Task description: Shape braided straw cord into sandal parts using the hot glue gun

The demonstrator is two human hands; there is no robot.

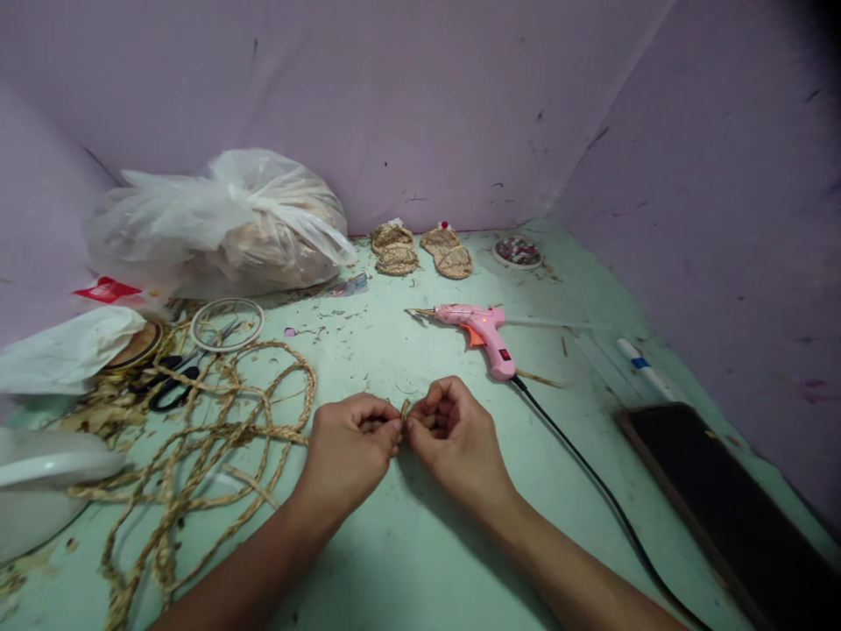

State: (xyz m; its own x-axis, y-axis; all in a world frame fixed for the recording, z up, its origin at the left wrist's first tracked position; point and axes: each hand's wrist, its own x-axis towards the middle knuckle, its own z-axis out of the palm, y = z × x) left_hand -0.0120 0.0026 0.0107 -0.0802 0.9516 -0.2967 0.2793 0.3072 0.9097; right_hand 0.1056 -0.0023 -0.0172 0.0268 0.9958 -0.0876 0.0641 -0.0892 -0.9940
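Observation:
My left hand (355, 447) and my right hand (453, 434) meet over the middle of the pale green table. Between their fingertips is a short piece of tan braided fibre cord (405, 409), pinched from both sides; most of it is hidden by the fingers. A long braided cord (243, 429) lies in loose loops to the left of my left hand. Beyond my right hand a pink glue gun (477, 329) rests on its side, its small light glowing orange and a glue stick in its back end.
Two small woven slippers (398, 250) and a dish of beads (518, 252) stand by the back wall. A stuffed plastic bag (229, 223), scissors (177, 377) and a tape roll (227, 325) are at left. A black cable (591, 473), a phone (729, 508) and a marker (644, 368) lie right.

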